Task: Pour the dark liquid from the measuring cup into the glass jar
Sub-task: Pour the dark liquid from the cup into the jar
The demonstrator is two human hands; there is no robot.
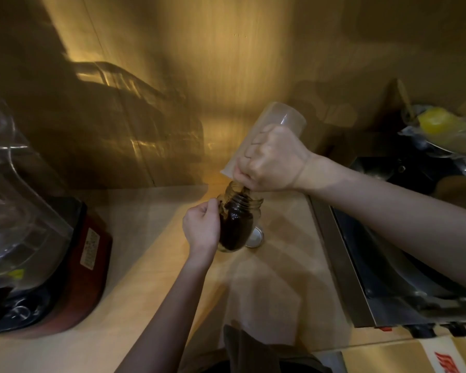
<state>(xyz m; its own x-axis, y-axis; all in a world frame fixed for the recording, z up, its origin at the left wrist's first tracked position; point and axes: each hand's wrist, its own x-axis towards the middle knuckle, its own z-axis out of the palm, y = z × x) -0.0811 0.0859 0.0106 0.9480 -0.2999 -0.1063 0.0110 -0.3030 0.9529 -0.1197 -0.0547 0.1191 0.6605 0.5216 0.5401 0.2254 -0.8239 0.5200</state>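
Observation:
My right hand [273,160] grips a clear plastic measuring cup [276,122], tipped steeply with its base up and its rim just above the mouth of a glass jar [238,224]. The cup looks almost empty. The jar stands on the wooden counter [151,278] and is mostly full of dark liquid. My left hand [202,228] wraps the jar's left side and holds it. The cup's spout is hidden behind my right hand.
A round metal lid [254,238] lies on the counter right of the jar. A blender with a clear pitcher and red base [73,267] stands at the left. A steel sink [388,251] with dishes lies at the right. A wooden wall rises behind.

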